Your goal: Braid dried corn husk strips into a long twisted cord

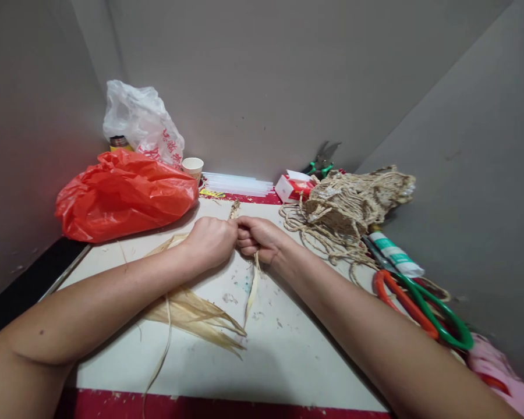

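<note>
My left hand [213,241] and my right hand [258,240] are both closed and touch each other over the middle of the white board. Beyond them a short end of twisted husk cord [234,208] sticks out, its nearer part hidden by my fingers. A pale dried husk strip [253,288] hangs down from my right hand. Below my left forearm lie several wide, dry, straw-coloured husk leaves [196,319]. One thin husk strip [168,340] trails from under that forearm towards the front edge.
Left stand a red plastic bag [126,198], a white bag [142,119] and a paper cup [193,166]. Clear sticks [238,183] lie at the back. Right are a bundle of twisted cord [353,201], pruning shears [322,162], a red box [294,187] and scissors with red-green handles [436,314].
</note>
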A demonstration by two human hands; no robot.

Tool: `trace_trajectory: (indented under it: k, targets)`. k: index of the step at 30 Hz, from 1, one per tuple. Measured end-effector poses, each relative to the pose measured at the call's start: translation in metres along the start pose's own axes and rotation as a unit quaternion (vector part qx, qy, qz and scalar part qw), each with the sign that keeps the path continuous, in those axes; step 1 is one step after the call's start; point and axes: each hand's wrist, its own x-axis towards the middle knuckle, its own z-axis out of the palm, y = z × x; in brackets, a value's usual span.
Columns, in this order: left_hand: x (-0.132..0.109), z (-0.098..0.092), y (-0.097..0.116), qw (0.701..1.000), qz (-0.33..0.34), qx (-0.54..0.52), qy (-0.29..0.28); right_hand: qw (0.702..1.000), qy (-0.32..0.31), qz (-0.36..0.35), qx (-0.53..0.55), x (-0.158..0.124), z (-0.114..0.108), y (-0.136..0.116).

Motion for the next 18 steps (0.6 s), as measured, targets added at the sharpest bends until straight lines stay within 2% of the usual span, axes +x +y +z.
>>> trace_trajectory:
  k: [6, 11, 15, 18]
  targets:
    - [-0.005, 0.002, 0.004, 0.998, 0.014, -0.064, -0.018, 0.999, 0.041, -0.015, -0.016, -0.002, 0.004, 0.001]
    - [-0.010, 0.003, 0.009, 0.994, 0.094, -0.029, -0.043, 0.998, 0.032, -0.029, -0.054, 0.000, -0.002, 0.000]
    - [-0.009, -0.021, 0.007, 0.985, 0.159, -0.025, -0.068, 0.996, 0.007, -0.060, -0.067, 0.002, -0.010, -0.001]
    - [-0.005, -0.052, 0.002, 0.983, 0.145, -0.099, -0.058, 0.996, -0.025, -0.059, -0.067, 0.004, -0.013, -0.002]
